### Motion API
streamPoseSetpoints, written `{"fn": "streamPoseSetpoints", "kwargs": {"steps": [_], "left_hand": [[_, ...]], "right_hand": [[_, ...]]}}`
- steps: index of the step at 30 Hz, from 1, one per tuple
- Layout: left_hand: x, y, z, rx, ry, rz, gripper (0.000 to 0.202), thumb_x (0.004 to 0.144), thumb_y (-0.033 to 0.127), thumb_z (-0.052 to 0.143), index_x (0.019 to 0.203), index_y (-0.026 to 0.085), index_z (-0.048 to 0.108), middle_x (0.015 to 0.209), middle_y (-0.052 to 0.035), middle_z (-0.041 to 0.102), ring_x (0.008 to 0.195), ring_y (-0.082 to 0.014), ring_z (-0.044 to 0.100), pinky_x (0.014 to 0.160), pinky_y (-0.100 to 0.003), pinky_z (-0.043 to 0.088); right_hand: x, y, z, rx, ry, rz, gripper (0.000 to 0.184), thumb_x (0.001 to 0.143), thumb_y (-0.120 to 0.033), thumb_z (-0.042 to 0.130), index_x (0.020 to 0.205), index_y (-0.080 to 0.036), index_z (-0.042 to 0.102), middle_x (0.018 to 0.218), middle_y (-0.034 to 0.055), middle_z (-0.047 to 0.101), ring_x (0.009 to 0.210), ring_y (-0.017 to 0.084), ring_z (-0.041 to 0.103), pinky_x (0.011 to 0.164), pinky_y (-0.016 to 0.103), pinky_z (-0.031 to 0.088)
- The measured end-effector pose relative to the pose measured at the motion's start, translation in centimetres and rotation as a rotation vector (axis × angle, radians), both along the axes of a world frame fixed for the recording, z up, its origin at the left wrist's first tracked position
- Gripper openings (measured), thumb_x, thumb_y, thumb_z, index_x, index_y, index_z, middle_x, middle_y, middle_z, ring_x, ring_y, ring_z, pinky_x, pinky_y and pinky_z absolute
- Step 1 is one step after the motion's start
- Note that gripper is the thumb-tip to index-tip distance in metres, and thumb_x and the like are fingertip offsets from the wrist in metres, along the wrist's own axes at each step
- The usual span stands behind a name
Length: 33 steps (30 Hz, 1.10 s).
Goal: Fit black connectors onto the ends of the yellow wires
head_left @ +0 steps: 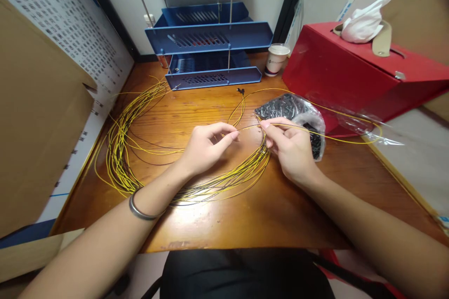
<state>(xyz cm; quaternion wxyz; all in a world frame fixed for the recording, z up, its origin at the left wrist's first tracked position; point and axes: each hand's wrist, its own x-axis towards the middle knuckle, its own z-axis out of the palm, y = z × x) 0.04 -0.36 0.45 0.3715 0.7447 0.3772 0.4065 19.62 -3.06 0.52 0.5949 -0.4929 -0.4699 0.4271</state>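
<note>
My left hand (208, 146) pinches a thin wire between thumb and fingertips. A short way to the right, my right hand (289, 147) pinches the same yellow and black wire (249, 127), which runs taut between the two hands. From my right hand a yellow length loops out to the right and curves back along the desk. Below and left of my hands lies a large loose coil of yellow and black wires (117, 149). Right behind my right hand is a clear plastic bag of small black parts (286, 106). Small black ends (240, 91) tip a wire loop near the desk's middle.
A blue tiered file tray (210, 37) stands at the back of the wooden desk (217, 224). To its right are a paper cup (276, 60) and a red tissue box (336, 79). Cardboard (38, 117) rises along the left side.
</note>
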Motion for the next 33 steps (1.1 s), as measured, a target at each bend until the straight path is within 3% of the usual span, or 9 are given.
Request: {"fn": "streamPoseSetpoints", "kwargs": {"steps": [8,15,22,33], "left_hand": [[-0.10,0.04,-0.01,0.047,0.054,-0.088,0.019,0.094,0.025,0.064,0.089,0.013,0.078,0.080,-0.0033,0.078,0.063,-0.0095,0.064,0.060,-0.020,0.047],[-0.15,-0.06,0.20,0.040,0.080,-0.140,0.021,0.095,0.027,0.063,0.089,0.012,0.078,0.075,-0.0020,0.077,0.054,-0.0075,0.058,0.056,-0.020,0.044],[-0.08,-0.06,0.21,0.003,0.073,-0.113,0.018,0.088,0.027,0.071,0.095,0.013,0.078,0.079,-0.0034,0.078,0.060,-0.0097,0.064,0.059,-0.020,0.048],[-0.04,-0.08,0.13,0.074,0.023,-0.054,0.016,0.092,0.027,0.067,0.088,0.014,0.074,0.076,-0.0018,0.076,0.056,-0.0079,0.060,0.057,-0.020,0.047]], "right_hand": [[-0.62,-0.94,0.41,0.089,-0.253,0.134,0.014,0.083,-0.031,0.071,0.081,-0.017,0.071,0.058,-0.0029,0.059,0.050,0.010,0.052,0.049,0.024,0.039],[-0.63,-0.98,0.37,0.100,-0.318,0.177,0.014,0.085,-0.029,0.070,0.082,-0.016,0.072,0.059,-0.0016,0.061,0.050,0.011,0.053,0.048,0.025,0.038],[-0.69,-0.89,0.48,0.108,-0.257,0.103,0.013,0.084,-0.028,0.070,0.079,-0.017,0.070,0.056,-0.0038,0.057,0.048,0.010,0.049,0.046,0.024,0.036],[-0.74,-0.87,0.26,0.073,-0.227,0.127,0.015,0.083,-0.031,0.070,0.079,-0.017,0.069,0.055,-0.0043,0.055,0.049,0.010,0.048,0.048,0.025,0.036]]}}
